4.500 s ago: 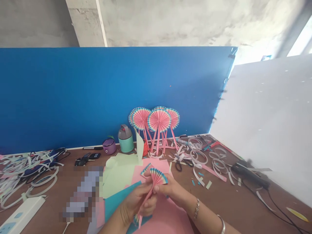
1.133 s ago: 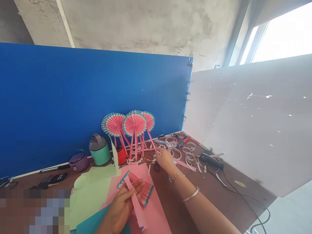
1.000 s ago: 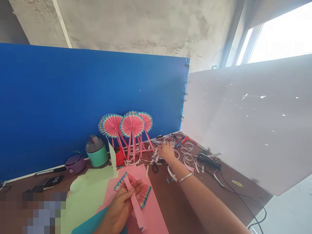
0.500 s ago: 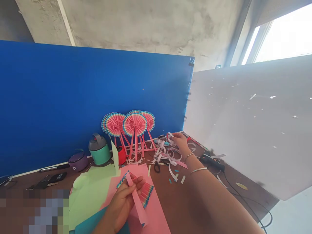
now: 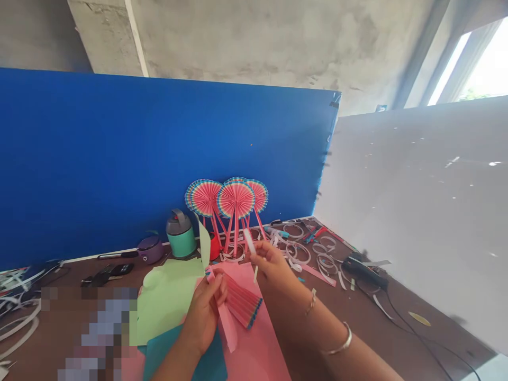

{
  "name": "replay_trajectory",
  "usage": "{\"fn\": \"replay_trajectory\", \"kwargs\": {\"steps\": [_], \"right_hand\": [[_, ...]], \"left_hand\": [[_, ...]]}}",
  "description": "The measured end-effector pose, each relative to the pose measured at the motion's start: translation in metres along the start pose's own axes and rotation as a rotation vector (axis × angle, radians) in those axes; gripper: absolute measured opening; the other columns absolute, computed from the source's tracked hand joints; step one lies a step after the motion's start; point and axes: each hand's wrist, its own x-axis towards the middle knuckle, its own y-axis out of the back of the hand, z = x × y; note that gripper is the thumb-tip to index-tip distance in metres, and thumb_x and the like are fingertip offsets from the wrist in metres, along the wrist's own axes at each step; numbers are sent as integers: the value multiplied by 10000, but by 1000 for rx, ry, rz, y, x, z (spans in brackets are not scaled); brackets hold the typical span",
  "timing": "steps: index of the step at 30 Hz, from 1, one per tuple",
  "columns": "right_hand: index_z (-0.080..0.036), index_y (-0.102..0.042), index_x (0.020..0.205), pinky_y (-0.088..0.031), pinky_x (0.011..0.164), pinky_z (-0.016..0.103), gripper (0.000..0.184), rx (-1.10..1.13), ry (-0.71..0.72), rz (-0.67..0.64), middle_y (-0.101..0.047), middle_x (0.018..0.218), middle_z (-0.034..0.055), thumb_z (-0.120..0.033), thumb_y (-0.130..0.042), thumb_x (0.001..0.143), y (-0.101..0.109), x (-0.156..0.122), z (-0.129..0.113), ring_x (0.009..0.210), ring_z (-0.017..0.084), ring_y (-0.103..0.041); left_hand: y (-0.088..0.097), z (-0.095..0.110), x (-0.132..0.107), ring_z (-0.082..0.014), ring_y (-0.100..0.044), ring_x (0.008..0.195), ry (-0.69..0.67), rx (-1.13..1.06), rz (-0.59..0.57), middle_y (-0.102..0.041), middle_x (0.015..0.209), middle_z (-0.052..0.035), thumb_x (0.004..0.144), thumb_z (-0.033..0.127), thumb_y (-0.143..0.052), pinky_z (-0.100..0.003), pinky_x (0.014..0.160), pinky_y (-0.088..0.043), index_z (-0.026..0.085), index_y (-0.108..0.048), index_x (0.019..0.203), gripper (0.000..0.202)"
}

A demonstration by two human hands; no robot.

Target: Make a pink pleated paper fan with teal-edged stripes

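My left hand (image 5: 204, 312) is closed on a pleated pink paper fan with blue edges (image 5: 240, 304) and its pink paper handle strip (image 5: 227, 329), held over a pink sheet (image 5: 262, 346). My right hand (image 5: 270, 260) is raised just right of it, pinching a small white paper strip (image 5: 249, 241) between thumb and fingers. Several finished round pink fans (image 5: 235, 200) on pink sticks stand against the blue board (image 5: 119, 159) behind.
Light green (image 5: 169, 296) and teal (image 5: 159, 352) sheets lie under the pink one. A mint flask (image 5: 180, 241), a purple pot (image 5: 150, 248), a marker and white paper rings (image 5: 301, 253) litter the brown table. A black glue gun (image 5: 363, 267) with its cord lies at right, by a white board (image 5: 416, 201).
My right hand has come back from the pile of paper rings at the back right with a white strip pinched in it. The left hand kept hold of the folded fan.
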Motion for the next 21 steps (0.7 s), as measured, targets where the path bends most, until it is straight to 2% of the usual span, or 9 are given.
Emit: {"fn": "replay_trajectory", "kwargs": {"steps": [2, 3, 6, 8, 10, 13, 15, 18, 21], "right_hand": [[-193, -594, 835, -465, 753, 313, 118, -144, 103, -45, -660, 795, 29, -303, -554, 819, -24, -12, 7, 787, 169, -608], [-195, -600, 831, -456, 761, 316, 109, -227, 139, -45, -650, 811, 33, -291, -548, 829, -32, -18, 11, 801, 172, -592], [-199, -586, 825, -439, 738, 310, 103, -370, 229, 9, -621, 814, 42, -270, -518, 855, -45, -33, 24, 799, 177, -549], [-202, -561, 817, -434, 709, 295, 80, -426, 278, -18, -596, 787, 37, -248, -510, 857, -46, -41, 30, 786, 175, -531], [-208, -535, 808, -427, 692, 285, 53, -471, 313, -56, -577, 754, 24, -225, -511, 852, -46, -46, 34, 764, 170, -516], [-217, -490, 805, -412, 726, 300, 58, -527, 411, -100, -565, 714, 0, -180, -493, 850, -45, -49, 33, 700, 152, -498], [-220, -469, 820, -398, 778, 324, 79, -562, 495, -143, -569, 705, -14, -147, -468, 850, -45, -48, 30, 655, 137, -493], [-222, -470, 864, -369, 834, 352, 109, -636, 567, -215, -595, 723, -14, -120, -437, 844, -45, -46, 24, 661, 135, -514], [-218, -484, 910, -349, 851, 363, 158, -700, 609, -252, -631, 783, 9, -103, -413, 829, -45, -46, 20, 724, 147, -543]], "left_hand": [[5, 3, 0, -62, -308, 429, -129, 145, 51, -342, 478, 98, 723, 389, -670, -191, 464, -332, 173, -584, 797, 244], [9, 4, 0, -68, -317, 428, -202, 251, 85, -340, 469, 95, 725, 391, -665, -194, 454, -320, 177, -584, 769, 233], [25, 4, 1, -118, -481, 525, -459, 620, 154, -529, 560, 31, 745, 349, -630, -223, 524, -390, 188, -625, 753, 161], [36, 1, 1, -169, -568, 649, -605, 799, 137, -631, 682, -9, 753, 278, -589, -257, 634, -442, 215, -672, 820, 123], [45, -5, 2, -202, -588, 716, -690, 915, 83, -663, 730, -26, 734, 185, -543, -285, 700, -449, 250, -700, 893, 232], [52, -13, 2, -229, -581, 757, -742, 994, 27, -673, 769, -46, 672, 72, -503, -308, 730, -438, 272, -704, 978, 417], [52, -16, 1, -236, -579, 775, -733, 978, 16, -671, 799, -52, 674, 61, -516, -315, 745, -437, 274, -691, 1020, 442], [49, -18, 0, -247, -582, 806, -671, 891, 34, -666, 821, -54, 701, 140, -620, -330, 805, -436, 272, -683, 1028, 359], [44, -16, -2, -269, -583, 886, -593, 776, 81, -676, 893, -63, 662, 209, -720, -343, 889, -414, 270, -686, 1019, 363]]}}
